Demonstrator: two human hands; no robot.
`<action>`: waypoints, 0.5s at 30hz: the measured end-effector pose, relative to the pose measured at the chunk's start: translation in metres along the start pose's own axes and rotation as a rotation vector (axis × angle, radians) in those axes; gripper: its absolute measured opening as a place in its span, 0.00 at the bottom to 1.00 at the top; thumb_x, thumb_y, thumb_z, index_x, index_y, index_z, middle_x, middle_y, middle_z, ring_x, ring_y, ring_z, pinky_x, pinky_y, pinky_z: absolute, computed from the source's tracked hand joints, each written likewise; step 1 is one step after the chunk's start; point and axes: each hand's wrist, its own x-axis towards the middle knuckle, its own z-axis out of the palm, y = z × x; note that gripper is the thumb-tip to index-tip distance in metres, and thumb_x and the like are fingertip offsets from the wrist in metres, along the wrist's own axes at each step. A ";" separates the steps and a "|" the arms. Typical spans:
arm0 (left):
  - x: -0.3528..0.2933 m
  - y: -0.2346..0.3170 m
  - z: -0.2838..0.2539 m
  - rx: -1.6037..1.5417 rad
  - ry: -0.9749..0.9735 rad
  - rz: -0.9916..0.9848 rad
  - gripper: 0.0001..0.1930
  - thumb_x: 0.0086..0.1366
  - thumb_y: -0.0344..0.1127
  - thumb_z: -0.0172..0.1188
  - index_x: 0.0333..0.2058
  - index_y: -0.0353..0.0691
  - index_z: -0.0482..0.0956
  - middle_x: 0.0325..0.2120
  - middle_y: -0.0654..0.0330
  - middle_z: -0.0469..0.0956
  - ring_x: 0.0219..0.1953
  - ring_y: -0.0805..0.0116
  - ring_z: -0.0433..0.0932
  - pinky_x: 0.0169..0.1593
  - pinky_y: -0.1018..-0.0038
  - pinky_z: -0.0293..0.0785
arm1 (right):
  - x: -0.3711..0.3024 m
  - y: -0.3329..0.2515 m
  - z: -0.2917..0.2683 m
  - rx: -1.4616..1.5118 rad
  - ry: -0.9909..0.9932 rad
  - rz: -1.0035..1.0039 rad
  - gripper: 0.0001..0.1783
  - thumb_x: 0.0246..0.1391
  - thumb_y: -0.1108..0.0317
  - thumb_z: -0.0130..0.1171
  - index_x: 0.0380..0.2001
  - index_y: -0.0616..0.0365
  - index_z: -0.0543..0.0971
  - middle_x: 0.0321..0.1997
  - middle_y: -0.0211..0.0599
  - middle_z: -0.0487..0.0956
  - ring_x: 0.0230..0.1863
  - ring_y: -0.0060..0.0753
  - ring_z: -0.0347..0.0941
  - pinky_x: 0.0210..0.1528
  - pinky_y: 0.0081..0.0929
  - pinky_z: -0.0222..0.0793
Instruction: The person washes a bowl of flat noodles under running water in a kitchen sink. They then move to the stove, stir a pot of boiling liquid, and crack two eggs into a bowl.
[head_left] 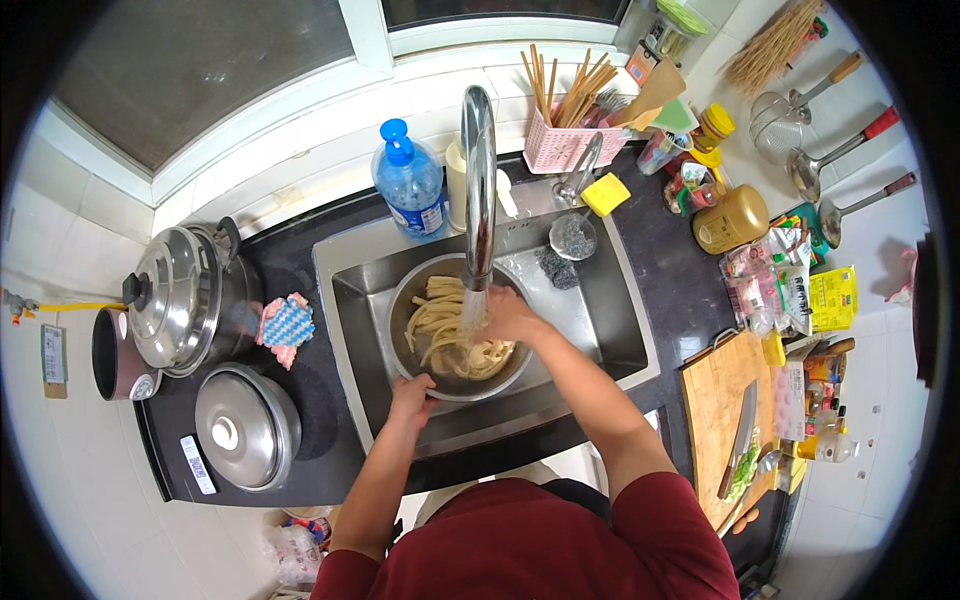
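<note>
A round metal bowl (403, 340) stands in the steel sink (346, 300), with thick pale noodles (438, 312) and water inside. At its near left rim, my left hand (411, 402) is closed on the edge, thumb on top. My right hand (510, 318) reaches into the bowl from the right, among the noodles; water and the faucet hide its fingertips, so its grip does not show. Water runs from the chrome faucet (478, 190) into the bowl, right beside that hand.
Lidded metal pots (178, 300) and a patterned cloth (286, 325) sit left of the sink. Behind it stand a blue pump bottle (409, 185) and a pink chopstick basket (562, 148). A knife (742, 430) lies on the cutting board (712, 385) at right. Dark scouring wool (558, 270) rests in the sink.
</note>
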 end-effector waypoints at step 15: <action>-0.014 0.009 -0.004 0.018 0.028 0.059 0.22 0.52 0.19 0.51 0.49 0.33 0.69 0.41 0.52 0.75 0.40 0.55 0.78 0.34 0.58 0.80 | 0.097 0.054 -0.069 1.378 0.562 0.447 0.16 0.49 0.70 0.62 0.40 0.63 0.72 0.33 0.36 0.76 0.30 0.28 0.74 0.33 0.24 0.75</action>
